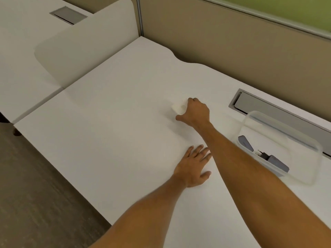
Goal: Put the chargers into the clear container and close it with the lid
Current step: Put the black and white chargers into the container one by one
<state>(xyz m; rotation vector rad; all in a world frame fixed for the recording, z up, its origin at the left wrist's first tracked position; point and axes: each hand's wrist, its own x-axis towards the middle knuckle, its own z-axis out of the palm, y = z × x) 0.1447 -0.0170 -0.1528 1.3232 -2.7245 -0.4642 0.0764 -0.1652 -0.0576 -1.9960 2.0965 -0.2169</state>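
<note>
A white charger point(178, 107) lies on the white desk point(114, 122), and my right hand point(196, 111) is closed around its right side, fingers curled over it. My left hand point(194, 167) rests flat on the desk nearer to me, fingers spread, holding nothing. To the right stands the clear container point(304, 169), open at the top, with two dark grey chargers inside: one point(245, 143) at its left end, another point(276, 163) with a black two-pin plug point(262, 154). The image is blurred, and I cannot make out a separate lid.
A grey cable hatch point(268, 108) is set into the desk behind the container. Beige partition walls point(232, 42) close the far side, and a white divider panel point(86, 49) stands at the left. The desk's left edge drops to grey carpet point(32, 194).
</note>
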